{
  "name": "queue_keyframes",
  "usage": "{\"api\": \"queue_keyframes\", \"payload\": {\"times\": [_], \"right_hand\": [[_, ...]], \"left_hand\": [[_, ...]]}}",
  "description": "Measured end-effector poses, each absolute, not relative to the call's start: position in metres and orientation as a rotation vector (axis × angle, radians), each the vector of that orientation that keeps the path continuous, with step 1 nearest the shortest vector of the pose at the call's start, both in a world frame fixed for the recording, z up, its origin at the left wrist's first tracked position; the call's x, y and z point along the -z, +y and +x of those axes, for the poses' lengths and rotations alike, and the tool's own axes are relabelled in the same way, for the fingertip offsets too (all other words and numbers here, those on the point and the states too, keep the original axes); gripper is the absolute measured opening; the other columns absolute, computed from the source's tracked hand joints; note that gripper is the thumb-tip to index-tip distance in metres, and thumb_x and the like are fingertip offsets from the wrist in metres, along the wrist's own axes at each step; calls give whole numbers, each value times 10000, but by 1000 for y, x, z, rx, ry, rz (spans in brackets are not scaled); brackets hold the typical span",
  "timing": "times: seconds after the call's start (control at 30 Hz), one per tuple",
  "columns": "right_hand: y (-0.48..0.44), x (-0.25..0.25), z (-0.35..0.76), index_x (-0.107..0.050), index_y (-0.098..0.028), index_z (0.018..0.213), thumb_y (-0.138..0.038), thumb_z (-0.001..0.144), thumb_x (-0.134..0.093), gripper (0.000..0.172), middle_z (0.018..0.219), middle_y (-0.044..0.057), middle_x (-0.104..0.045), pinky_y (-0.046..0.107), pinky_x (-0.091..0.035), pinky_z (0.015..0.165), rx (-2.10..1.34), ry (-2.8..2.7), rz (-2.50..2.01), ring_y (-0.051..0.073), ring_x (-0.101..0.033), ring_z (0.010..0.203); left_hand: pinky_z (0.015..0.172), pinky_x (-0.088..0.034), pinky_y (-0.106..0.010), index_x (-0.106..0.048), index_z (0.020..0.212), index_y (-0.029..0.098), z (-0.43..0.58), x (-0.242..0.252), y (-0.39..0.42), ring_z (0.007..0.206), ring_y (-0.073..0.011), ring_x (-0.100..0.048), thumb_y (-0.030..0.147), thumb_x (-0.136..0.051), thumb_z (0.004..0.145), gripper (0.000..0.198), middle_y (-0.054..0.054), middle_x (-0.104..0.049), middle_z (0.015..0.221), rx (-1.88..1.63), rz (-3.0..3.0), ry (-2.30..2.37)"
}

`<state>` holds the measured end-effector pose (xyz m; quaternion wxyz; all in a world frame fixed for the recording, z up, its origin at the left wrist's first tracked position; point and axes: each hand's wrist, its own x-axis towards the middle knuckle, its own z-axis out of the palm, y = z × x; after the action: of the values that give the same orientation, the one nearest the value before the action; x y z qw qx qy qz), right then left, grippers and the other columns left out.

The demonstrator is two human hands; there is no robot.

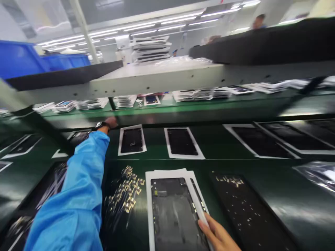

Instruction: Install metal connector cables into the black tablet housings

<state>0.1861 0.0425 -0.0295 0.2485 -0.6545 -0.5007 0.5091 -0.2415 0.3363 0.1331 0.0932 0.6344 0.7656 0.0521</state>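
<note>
My left hand [112, 122], at the end of a blue sleeve with a wristwatch, reaches far forward to the back edge of the green belt, beside a white-framed dark panel [131, 140]. Its fingers are hidden at that edge. My right hand [218, 234] rests near me on the right rim of a stack of white-framed panels [172, 209], fingers pressed against its edge. A heap of small gold parts [127, 191] lies just left of that stack.
More framed panels [181, 142] lie along the belt, further ones [261, 141] to the right. A black tray [246, 209] with small gold bits sits right of the stack. A white shelf [167, 78] hangs overhead with stacked trays [150, 48] and blue bins [31, 61].
</note>
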Motion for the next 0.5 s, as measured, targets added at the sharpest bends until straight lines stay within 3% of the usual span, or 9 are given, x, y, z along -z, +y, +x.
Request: {"api": "queue_keyframes", "payload": {"times": [0.13,0.23,0.4,0.5], "right_hand": [[49,31,183,-610,-303,696,-616,654,-508,331,844,107,-744,414,-543,835,-1249,-1707,-1747,360,-669,989],[53,29,183,-533,-302,635,-568,728,-412,306,637,86,-697,404,-515,641,-1133,-2029,-1760,335,-693,723],[53,22,192,-565,-268,754,-564,775,-357,362,595,55,-662,360,-453,513,-926,-2244,-1773,297,-671,606],[50,19,197,-581,-257,854,-587,757,-370,403,644,60,-669,358,-460,513,-861,-2177,-1750,286,-668,606]], "left_hand": [[969,-427,-387,-634,1097,100,-286,-185,239,1102,-242,-572,288,-573,899,280,-105,-639,1162,-77,1907,2412],[918,-416,-297,-703,965,131,-308,-195,131,1030,-242,-610,230,-593,835,197,-96,-711,1027,-2,1838,2469],[682,-447,-259,-699,685,187,-303,-151,-31,733,-218,-656,235,-626,739,103,-49,-725,731,51,1597,2519],[675,-448,-267,-702,727,188,-292,-111,-71,753,-227,-665,290,-625,753,130,-65,-730,773,-37,1479,2587]]}}
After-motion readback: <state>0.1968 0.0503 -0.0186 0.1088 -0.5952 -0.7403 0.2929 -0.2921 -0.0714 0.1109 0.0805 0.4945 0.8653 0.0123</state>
